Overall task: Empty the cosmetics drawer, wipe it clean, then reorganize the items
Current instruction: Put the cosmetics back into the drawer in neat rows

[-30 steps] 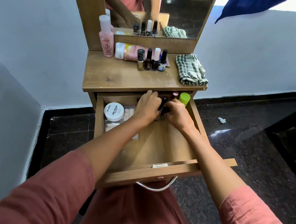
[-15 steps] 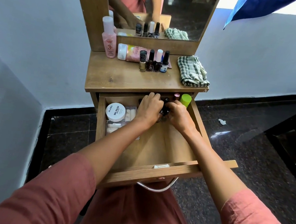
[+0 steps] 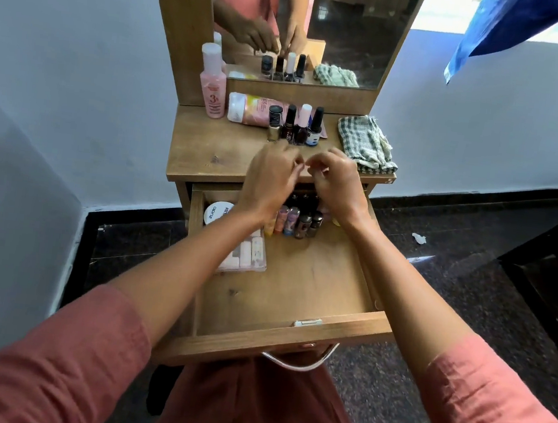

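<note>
Desk point(image 3: 214, 156) by the mirror: 4 polish bottles point(image 3: 295, 127) w/ cloth point(image 3: 364, 144) beside. Your left hand point(image 3: 269, 179) & right hand point(image 3: 339, 183) have come up out of the drawer point(image 3: 297, 282), leaving its back row point(image 3: 292, 219) set. They're now over the desk edge, fingers half-curled, empty afaict. Prob restocking; those 4 go next.

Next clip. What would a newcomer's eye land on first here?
The left hand and right hand hover close together over the tabletop, just before a row of four nail polish bottles; blur hides whether they hold anything. Below them the open drawer shows more small bottles along its back. A checked cloth lies on the tabletop's right.
</note>
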Demonstrator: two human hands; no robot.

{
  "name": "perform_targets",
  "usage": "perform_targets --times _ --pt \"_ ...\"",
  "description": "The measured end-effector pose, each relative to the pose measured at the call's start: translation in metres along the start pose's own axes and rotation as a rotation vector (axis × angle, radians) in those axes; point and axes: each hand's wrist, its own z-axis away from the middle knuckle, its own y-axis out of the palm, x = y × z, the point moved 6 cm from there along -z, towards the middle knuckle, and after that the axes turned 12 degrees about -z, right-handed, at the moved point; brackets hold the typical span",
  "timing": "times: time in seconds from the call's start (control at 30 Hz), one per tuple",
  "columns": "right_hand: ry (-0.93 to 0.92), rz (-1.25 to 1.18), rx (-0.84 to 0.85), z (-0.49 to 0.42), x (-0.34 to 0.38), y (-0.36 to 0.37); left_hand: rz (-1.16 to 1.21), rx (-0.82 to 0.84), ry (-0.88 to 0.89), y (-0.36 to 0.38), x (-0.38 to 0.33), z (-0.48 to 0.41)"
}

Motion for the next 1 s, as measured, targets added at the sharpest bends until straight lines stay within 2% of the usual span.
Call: perform_targets --times 0.17,0.3,0.43,0.53,0.83,1.0 --pt "-0.083 0.059 -0.046 -0.044 0.029 0.002 0.091 -0.114 -0.119 -0.024 0.032 -0.035" --pt "-0.091 0.276 -0.01 -0.074 0.039 0.007 0.007 -0.004 -0.134 -0.02 0.044 -0.061" --pt "-0.022 0.344 0.085 -0.09 0.031 0.017 -0.044 0.087 -0.121 -0.007 0.044 -0.075" --pt "-0.025 0.365 0.07 -0.094 0.026 0.02 -0.044 0.123 -0.107 -0.002 0.044 -0.079" --pt "-0.108 0.345 0.035 -0.082 0.033 0.015 0.048 0.099 -0.118 -0.018 0.038 -0.07" --pt "-0.099 0.112 0.089 -0.065 0.032 0.004 0.099 0.156 -0.1 -0.027 0.026 -0.058"
